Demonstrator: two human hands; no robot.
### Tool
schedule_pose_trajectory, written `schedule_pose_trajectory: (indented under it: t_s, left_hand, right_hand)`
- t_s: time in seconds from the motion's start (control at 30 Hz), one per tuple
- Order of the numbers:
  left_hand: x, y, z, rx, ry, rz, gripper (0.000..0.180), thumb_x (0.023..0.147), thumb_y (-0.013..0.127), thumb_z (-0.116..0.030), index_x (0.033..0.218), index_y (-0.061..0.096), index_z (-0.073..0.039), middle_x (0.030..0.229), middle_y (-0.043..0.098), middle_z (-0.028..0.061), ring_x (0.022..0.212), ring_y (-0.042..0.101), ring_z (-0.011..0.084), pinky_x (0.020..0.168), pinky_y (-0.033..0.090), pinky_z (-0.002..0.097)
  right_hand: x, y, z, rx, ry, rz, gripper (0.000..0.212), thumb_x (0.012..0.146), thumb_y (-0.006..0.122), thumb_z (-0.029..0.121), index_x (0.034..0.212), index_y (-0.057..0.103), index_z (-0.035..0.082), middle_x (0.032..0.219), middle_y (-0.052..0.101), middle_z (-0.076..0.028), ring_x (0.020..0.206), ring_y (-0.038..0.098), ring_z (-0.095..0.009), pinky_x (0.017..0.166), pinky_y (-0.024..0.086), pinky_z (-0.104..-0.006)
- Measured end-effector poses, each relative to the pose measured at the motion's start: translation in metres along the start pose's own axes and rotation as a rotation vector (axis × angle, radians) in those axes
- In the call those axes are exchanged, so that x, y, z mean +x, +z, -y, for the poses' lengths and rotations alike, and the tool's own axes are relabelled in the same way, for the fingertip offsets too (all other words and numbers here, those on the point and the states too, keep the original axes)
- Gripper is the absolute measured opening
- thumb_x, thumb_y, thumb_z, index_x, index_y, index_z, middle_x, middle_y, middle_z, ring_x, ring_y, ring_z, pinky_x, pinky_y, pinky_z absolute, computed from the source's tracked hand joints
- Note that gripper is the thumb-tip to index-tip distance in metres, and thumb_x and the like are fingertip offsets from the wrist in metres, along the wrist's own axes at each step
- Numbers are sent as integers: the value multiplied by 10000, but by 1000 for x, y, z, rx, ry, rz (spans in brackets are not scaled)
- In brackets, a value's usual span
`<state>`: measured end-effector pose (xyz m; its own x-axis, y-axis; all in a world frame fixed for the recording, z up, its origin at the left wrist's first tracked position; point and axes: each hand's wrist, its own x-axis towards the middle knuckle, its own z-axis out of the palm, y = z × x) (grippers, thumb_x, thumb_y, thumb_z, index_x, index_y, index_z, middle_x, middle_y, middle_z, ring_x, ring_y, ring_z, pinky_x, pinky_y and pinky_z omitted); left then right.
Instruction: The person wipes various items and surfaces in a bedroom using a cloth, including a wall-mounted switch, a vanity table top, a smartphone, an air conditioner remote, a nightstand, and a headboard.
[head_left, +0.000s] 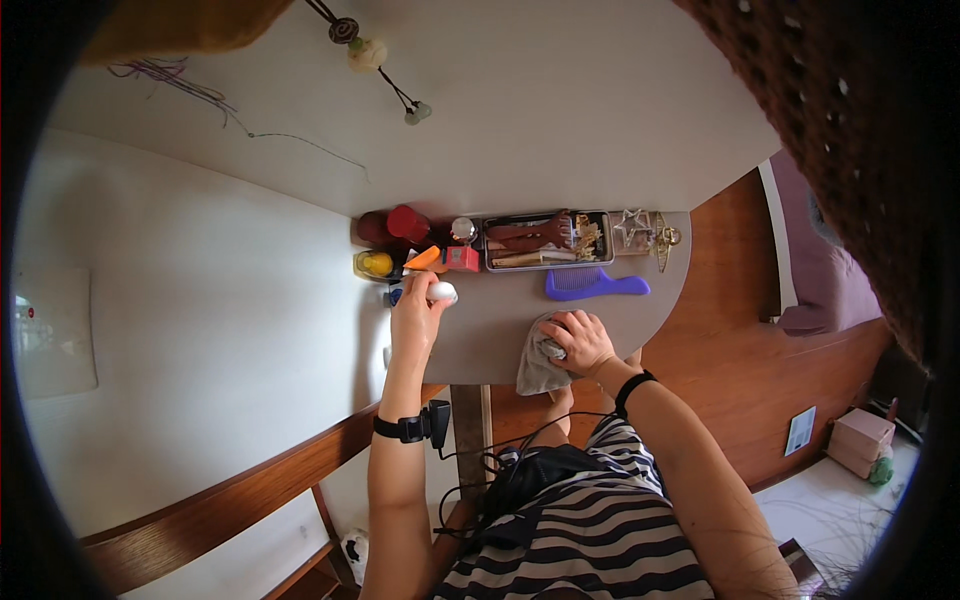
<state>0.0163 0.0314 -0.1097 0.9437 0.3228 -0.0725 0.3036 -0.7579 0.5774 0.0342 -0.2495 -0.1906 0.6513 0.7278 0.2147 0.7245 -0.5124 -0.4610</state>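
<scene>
My left hand [415, 312] is closed around a small white rounded object [441, 292] above the left part of a small grey tabletop [480, 340]. Its exact kind is hidden by my fingers. My right hand [582, 340] grips a bunched grey cloth [541, 358] at the table's near edge, and part of the cloth drapes below the fingers. Beyond my left hand are an orange item [422, 258] and a small red box [461, 259]. A purple comb [596, 284] lies just beyond my right hand.
Along the wall stand a red-capped container [407, 223], a yellow-topped jar [376, 264], a silver-topped bottle [464, 230], a tray [487, 252] of brushes and small items, and a gold ornament [667, 238]. A beaded pendant [367, 55] hangs above. A wooden rail [250, 490] runs lower left.
</scene>
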Motion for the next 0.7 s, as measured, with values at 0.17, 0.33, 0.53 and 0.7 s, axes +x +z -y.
schedule_pose_trajectory:
  t_s: [0.17,0.33,0.53,0.7]
  left_hand:
    - [6,6,-2,77,19,-132,353,712,720,-106,966,481,-55,927,577,139,734,591,344,633,472,400]
    - [4,19,5,109,34,-152,357,730,711,-144,982,468,-70,961,564,136,753,585,358,610,477,421]
    - [-2,28,15,213,154,-188,359,749,697,-190,999,469,-69,994,539,120,789,584,349,608,495,416]
    - [-5,33,17,261,210,-272,367,744,702,-212,1000,489,-58,1019,524,107,828,584,332,622,501,402]
  right_hand:
    - [-1,2,-1,-17,-6,-3,668,566,752,292,1174,497,187,1056,506,-30,913,509,-224,749,426,-349]
    - [-1,4,-1,-17,-3,5,669,563,753,291,1172,497,186,1054,507,-32,904,508,-226,744,427,-349]
    - [0,5,0,-9,-1,-3,660,564,754,291,1164,501,185,1056,507,-34,905,509,-227,742,426,-350]
    - [-1,5,-2,-11,8,7,653,567,755,292,1160,503,183,1057,508,-36,908,509,-229,741,422,-350]
